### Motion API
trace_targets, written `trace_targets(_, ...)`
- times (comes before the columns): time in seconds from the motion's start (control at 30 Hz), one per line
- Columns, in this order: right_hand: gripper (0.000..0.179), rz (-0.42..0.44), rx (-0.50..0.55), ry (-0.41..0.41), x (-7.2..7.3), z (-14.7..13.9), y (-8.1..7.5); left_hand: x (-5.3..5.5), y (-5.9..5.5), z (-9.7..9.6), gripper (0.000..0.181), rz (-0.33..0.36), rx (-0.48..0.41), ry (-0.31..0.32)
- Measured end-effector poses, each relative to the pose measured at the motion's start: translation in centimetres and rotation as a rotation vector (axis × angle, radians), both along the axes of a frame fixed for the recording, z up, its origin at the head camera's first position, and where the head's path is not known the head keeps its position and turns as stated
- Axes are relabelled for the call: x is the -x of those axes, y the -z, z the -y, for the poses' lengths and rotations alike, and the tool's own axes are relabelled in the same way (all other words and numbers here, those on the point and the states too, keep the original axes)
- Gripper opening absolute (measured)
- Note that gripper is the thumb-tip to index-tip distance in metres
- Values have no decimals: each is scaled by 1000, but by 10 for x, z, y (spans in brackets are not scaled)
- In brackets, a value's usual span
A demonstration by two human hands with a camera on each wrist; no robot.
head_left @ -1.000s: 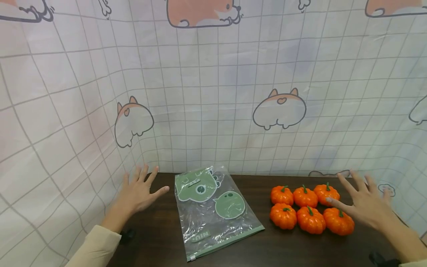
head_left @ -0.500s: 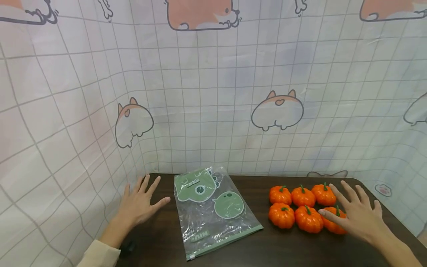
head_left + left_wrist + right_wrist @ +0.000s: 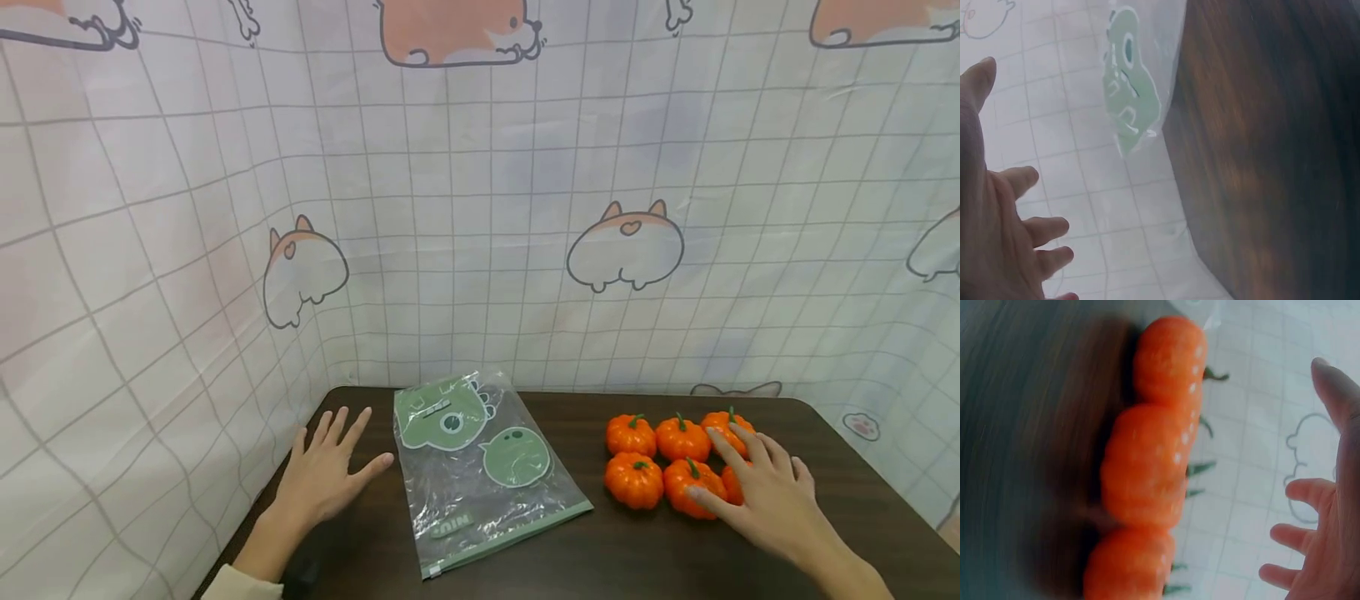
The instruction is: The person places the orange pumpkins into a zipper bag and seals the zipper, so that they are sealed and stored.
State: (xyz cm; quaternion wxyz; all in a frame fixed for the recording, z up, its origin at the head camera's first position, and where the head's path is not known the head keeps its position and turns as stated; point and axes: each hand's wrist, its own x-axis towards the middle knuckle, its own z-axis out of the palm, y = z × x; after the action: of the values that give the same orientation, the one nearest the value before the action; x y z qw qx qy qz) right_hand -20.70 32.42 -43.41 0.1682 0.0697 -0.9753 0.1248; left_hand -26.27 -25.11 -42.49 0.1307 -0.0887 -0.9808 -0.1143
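Observation:
Two rows of small orange pumpkins (image 3: 633, 481) with green stems stand on the right of the dark table. My right hand (image 3: 772, 500) is over the right end of the rows with fingers spread, partly covering the pumpkins there. In the right wrist view its fingers hang above the pumpkins (image 3: 1144, 465) and hold nothing. A clear zip bag (image 3: 510, 525) with green cartoon prints lies flat in the middle. Left of the bag, my left hand (image 3: 322, 471) is spread with nothing in it. The left wrist view shows the bag's printed end (image 3: 1132, 87) beyond the fingers.
The dark wooden table (image 3: 570, 567) ends at a white grid-patterned curtain (image 3: 480, 317) with cartoon dogs, which hangs behind it and along the left side. The bag's green zip edge (image 3: 517, 540) faces the near side.
My right hand has moved left and slightly down, from the right side to over the right-end pumpkins. The left hand has shifted slightly right and down.

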Motion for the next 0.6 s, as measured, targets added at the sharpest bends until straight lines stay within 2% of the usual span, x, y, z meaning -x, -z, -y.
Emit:
trace_targets(0.2, 86, -88, 97, -64, 7, 23, 2, 0, 9, -14, 83, -57, -56, 32)
trace_targets(0.33, 79, -121, 166, -120, 13, 37, 4, 1, 17, -24, 78, -88, -148, 74)
trace_targets(0.4, 74, -129, 213, -149, 15, 42, 6, 1, 20, -29, 75, -81, -216, 96)
trace_targets(0.6, 65, -145, 321, -217, 20, 55, 11, 1, 27, -46, 53, 6, -441, 192)
